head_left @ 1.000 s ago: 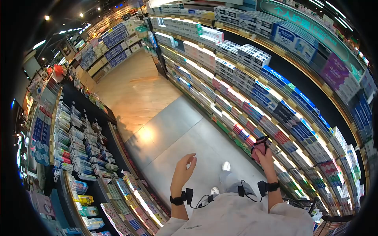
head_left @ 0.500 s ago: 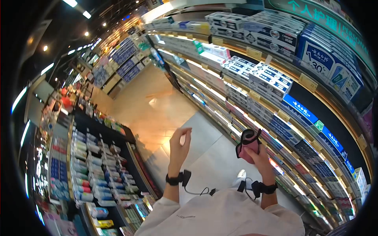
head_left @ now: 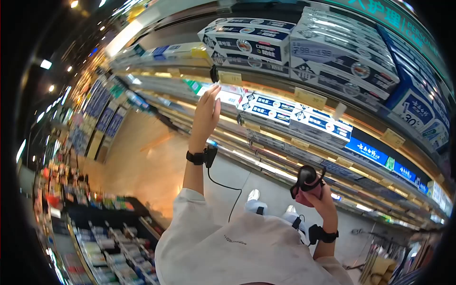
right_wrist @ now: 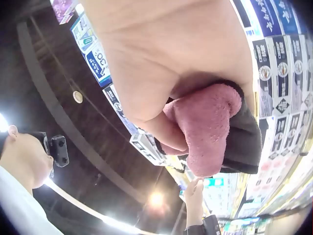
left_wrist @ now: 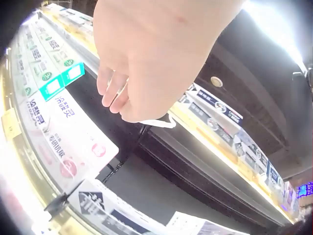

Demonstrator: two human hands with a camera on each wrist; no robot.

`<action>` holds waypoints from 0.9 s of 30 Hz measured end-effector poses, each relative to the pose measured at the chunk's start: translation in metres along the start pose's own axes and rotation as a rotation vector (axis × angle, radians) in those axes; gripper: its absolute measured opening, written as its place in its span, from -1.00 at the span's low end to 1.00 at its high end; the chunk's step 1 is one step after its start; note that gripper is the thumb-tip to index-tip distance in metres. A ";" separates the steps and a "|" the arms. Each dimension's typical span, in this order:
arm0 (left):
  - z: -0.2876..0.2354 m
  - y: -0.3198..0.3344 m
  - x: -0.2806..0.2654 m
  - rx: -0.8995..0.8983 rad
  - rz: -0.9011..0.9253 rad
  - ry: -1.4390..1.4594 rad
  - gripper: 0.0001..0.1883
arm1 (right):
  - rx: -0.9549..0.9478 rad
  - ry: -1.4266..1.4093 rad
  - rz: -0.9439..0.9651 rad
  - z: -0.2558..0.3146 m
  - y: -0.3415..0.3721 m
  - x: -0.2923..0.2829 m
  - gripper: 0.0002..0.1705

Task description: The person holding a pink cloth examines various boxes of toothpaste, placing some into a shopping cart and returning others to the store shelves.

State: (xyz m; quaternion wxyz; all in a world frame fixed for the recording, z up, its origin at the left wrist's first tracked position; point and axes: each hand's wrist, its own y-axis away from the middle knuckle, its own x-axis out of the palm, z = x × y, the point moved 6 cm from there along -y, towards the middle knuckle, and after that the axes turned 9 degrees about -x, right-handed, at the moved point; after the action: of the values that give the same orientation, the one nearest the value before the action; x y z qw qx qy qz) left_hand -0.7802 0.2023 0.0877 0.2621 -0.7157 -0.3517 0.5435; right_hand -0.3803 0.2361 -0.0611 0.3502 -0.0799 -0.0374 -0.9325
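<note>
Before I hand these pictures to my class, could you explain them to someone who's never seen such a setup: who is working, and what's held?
There is no machine: a person works bare-handed in a shop. The head picture comes from a camera worn on the head, looking forward and down; the other two come from small cameras strapped to the wrists. Navy and white boxes stand stacked on lit shelves. The right hand grips a pink and black cloth-like thing. The left hand is raised at the shelves, a white strip beside its fingers; whether it pinches that strip, I cannot tell.
</note>
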 end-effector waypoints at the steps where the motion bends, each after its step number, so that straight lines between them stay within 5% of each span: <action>1: 0.014 -0.007 0.009 0.069 -0.068 -0.074 -0.72 | -0.001 0.006 -0.124 -0.006 0.003 0.005 -0.49; 3: 0.058 -0.019 0.037 -0.296 0.255 -0.006 -0.69 | -0.019 -0.040 -0.292 -0.008 0.005 0.024 -0.50; 4: 0.076 -0.021 0.048 -0.371 0.326 0.075 -0.65 | 0.017 -0.014 -0.379 -0.012 0.008 0.034 -0.52; 5: 0.097 -0.021 0.064 -0.451 0.496 -0.146 -0.56 | 0.019 -0.061 -0.444 -0.016 0.012 0.049 -0.52; 7: 0.101 -0.025 0.071 -0.507 0.612 0.148 -0.47 | -0.006 -0.151 -0.563 -0.022 0.013 0.076 -0.52; 11: 0.104 -0.040 0.078 -0.170 0.559 0.231 -0.50 | -0.047 -0.058 -0.580 -0.026 -0.003 0.116 -0.51; 15: 0.104 -0.038 0.073 -0.307 0.796 0.098 -0.55 | -0.037 0.001 -0.629 -0.027 -0.006 0.135 -0.51; 20: 0.091 -0.028 0.056 -0.062 0.653 0.169 -0.66 | -0.020 0.038 -0.650 -0.019 -0.008 0.142 -0.48; 27: 0.072 -0.021 0.027 0.203 0.482 0.288 -0.47 | -0.086 0.004 -0.701 -0.017 -0.011 0.155 -0.47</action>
State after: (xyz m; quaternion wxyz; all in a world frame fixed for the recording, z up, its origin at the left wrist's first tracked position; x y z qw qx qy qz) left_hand -0.8499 0.2356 0.0679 0.2428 -0.8185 -0.0744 0.5153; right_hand -0.5045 0.1424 -0.0506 0.0051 -0.0751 -0.0228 -0.9969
